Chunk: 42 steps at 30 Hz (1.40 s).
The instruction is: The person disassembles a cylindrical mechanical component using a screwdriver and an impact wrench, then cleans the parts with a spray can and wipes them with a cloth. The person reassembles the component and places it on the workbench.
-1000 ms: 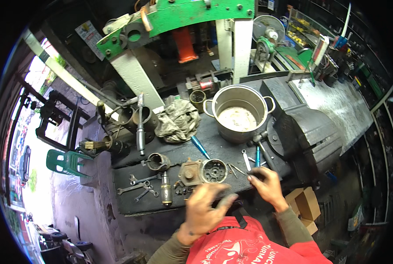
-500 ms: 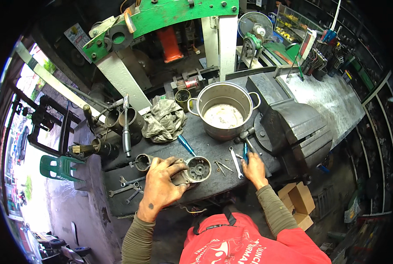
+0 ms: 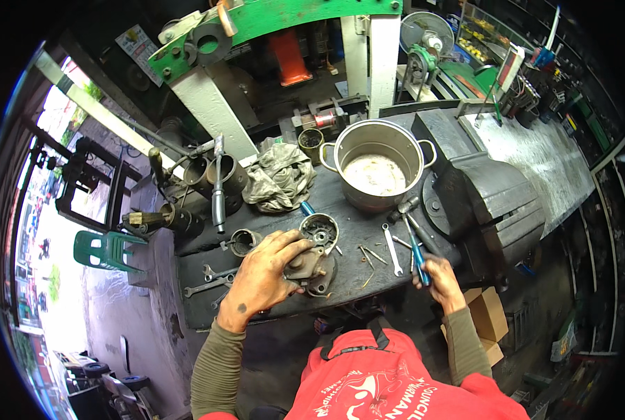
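Note:
My left hand [image 3: 265, 274] is closed around a grey cast-metal housing [image 3: 319, 269] at the front edge of the dark bench. The housing's round open end [image 3: 319, 229] faces up, with metal parts visible inside. My right hand [image 3: 441, 281] grips a blue-handled screwdriver [image 3: 418, 257], its shaft pointing away from me. Beside it lie a hammer [image 3: 424, 234] and a combination wrench [image 3: 393, 250]. Several loose bolts [image 3: 370, 255] are scattered between the two hands. A second blue handle [image 3: 307, 208] shows just behind the housing.
A large two-handled pot [image 3: 377, 196] stands behind the tools, next to a crumpled cloth [image 3: 279, 178]. The heavy bench vise [image 3: 494, 210] is on the right. A small metal cylinder [image 3: 243, 242] and several wrenches [image 3: 211, 285] lie left. A cardboard box [image 3: 487, 318] sits below the bench.
My right hand has lifted the screwdriver and drawn it back toward me, off the bench tools. The left hand has tilted the housing, so more of its flanged side shows.

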Tool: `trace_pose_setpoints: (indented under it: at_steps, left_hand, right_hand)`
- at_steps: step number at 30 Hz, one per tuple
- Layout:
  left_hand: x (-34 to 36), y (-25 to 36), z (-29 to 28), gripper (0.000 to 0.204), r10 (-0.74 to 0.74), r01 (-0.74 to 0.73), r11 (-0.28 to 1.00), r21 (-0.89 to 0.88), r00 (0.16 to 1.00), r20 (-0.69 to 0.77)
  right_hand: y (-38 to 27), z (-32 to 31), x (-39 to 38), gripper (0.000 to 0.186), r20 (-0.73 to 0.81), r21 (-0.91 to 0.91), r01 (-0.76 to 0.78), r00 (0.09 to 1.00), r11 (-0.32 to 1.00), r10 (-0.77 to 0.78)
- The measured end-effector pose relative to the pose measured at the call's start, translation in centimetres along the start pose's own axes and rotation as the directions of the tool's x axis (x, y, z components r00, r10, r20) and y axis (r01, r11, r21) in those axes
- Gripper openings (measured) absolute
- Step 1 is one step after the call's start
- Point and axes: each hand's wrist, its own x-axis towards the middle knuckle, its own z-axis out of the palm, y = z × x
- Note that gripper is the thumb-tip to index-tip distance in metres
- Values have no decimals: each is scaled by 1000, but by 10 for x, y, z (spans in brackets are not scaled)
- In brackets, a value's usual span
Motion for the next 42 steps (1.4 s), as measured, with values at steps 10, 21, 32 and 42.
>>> trace_pose_setpoints:
  at_steps: [10, 21, 32, 42]
  left_hand:
    - [0, 24, 43, 89, -180, 180, 983, -29, 934, -308]
    - [-7, 15, 27, 75, -196, 174, 979, -106, 949, -248]
    - [14, -2, -4, 102, 89, -64, 986, -156, 982, 164]
    - [21, -14, -23, 91, 73, -18, 956, -293, 981, 180]
  right_hand:
    - [89, 43, -64, 37, -55, -643, 71, 989, 762, -138]
    - [49, 163, -55, 44, 74, -797, 219, 960, 563, -269]
    - [53, 172, -49, 31, 63, -750, 201, 970, 630, -235]
    - [98, 133, -58, 37, 9, -728, 152, 977, 669, -212]
